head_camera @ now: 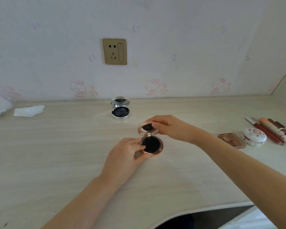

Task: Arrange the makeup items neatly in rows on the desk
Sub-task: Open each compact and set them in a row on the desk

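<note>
- Pale wood-grain desk [56,154] fills the lower frame, backed by a wall with pink cartoon-cat wallpaper and a gold socket plate [115,51] at upper centre.
- We note a rose-gold compact [151,144] at frame centre, lid raised, its base resting on the desk.
- We find the left hand [124,156] holding the base, thumb and fingers curled round its rim.
- We find the right hand [170,128] pinching the raised lid at its upper edge, fingers curled over it.
- We record a silver compact [120,108] above centre, near the wall, also lying open and well apart from the hands.
- We observe, at right of frame, an eyeshadow palette [231,140], a white round case [254,136] just beside it, and a cluster of lip-colour tubes [271,130].
- We see a crumpled tissue [29,110] at left of frame.
</note>
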`<action>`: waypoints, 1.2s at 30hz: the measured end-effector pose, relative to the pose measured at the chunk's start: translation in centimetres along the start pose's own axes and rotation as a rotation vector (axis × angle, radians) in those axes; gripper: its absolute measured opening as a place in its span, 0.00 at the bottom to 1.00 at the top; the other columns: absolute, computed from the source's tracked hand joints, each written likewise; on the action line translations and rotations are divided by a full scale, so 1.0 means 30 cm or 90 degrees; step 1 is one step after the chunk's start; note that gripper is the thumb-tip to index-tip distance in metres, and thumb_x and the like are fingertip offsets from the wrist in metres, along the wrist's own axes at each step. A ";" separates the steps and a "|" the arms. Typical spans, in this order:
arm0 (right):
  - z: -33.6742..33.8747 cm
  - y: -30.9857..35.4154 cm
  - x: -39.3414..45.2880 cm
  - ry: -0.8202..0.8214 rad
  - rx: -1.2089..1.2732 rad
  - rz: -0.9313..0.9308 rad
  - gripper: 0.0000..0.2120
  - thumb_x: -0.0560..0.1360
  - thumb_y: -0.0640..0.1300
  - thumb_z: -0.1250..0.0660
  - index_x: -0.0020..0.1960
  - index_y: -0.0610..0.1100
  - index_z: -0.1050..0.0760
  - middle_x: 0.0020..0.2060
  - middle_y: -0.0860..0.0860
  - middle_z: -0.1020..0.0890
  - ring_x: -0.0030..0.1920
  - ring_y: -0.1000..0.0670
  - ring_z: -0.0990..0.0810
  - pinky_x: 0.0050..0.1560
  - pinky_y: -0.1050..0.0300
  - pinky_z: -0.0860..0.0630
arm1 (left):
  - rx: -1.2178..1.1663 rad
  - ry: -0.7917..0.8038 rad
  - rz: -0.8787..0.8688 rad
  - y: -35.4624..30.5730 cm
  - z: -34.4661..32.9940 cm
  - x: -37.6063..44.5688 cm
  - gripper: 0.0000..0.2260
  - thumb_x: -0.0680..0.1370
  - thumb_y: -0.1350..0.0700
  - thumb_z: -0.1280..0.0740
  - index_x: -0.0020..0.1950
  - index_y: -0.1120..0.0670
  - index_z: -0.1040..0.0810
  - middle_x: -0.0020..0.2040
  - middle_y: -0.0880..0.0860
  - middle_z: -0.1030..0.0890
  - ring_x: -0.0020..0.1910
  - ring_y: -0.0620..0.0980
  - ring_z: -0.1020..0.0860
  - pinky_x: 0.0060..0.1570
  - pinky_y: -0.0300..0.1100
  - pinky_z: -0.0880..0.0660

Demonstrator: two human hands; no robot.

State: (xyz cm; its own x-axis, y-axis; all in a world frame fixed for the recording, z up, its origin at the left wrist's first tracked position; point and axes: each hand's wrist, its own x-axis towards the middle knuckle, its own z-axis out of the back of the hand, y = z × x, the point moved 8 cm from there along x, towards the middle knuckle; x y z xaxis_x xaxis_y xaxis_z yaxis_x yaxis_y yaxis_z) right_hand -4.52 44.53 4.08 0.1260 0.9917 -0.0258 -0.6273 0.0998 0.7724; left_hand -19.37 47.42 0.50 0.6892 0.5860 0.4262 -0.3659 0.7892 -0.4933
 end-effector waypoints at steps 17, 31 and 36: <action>-0.016 -0.050 0.041 0.032 0.242 -0.099 0.12 0.81 0.46 0.41 0.60 0.47 0.23 0.58 0.48 0.19 0.59 0.49 0.21 0.59 0.55 0.22 | 0.091 0.103 -0.040 -0.004 -0.042 -0.012 0.22 0.78 0.40 0.44 0.70 0.43 0.31 0.62 0.44 0.30 0.60 0.46 0.32 0.59 0.41 0.29; -0.012 -0.044 0.043 0.020 0.221 -0.063 0.12 0.81 0.46 0.40 0.60 0.47 0.22 0.57 0.47 0.19 0.59 0.49 0.20 0.62 0.49 0.24 | 0.141 0.118 -0.047 0.001 -0.063 -0.014 0.25 0.76 0.39 0.53 0.69 0.42 0.29 0.63 0.47 0.32 0.60 0.49 0.32 0.59 0.44 0.30; -0.012 -0.041 0.032 0.029 0.207 -0.057 0.12 0.81 0.46 0.40 0.61 0.49 0.22 0.57 0.49 0.19 0.59 0.50 0.21 0.64 0.48 0.25 | 0.147 0.128 -0.040 0.000 -0.064 -0.014 0.27 0.75 0.38 0.54 0.70 0.41 0.30 0.64 0.47 0.34 0.62 0.49 0.34 0.61 0.43 0.31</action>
State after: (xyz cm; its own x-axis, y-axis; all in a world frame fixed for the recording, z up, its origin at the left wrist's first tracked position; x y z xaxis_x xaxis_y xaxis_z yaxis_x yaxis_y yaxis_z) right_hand -3.90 45.39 2.90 0.1308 0.9835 -0.1248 -0.3358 0.1624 0.9278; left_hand -18.47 46.82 -1.14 0.8166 0.5046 0.2803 -0.4349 0.8572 -0.2760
